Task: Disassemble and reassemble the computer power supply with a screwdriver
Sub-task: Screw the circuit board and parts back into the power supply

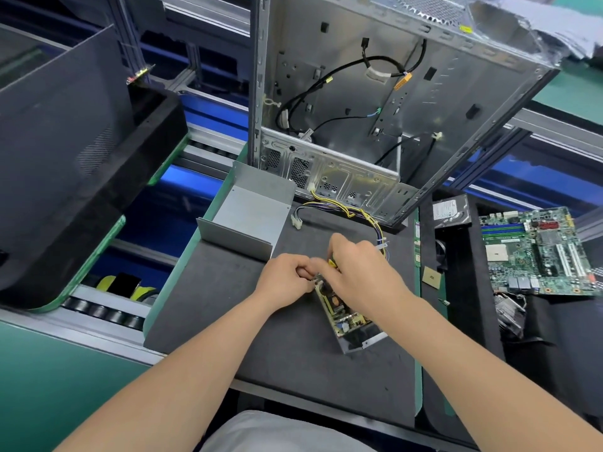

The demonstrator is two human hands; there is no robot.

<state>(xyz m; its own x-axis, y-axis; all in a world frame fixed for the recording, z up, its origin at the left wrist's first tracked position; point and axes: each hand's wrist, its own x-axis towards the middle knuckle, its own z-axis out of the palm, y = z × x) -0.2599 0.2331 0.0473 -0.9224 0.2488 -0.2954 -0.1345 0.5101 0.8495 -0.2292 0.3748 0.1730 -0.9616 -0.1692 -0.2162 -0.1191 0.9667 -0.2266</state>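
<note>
1. grey mat (228, 305) lies bare left of the central power supply (347, 318); metal cover (251, 213) by the far-left edge.
2. long axis: near-right to far-left.
3. left hand (287, 282) pinches its far end; right hand (362, 272) curls round a yellow screwdriver (332, 263).
</note>
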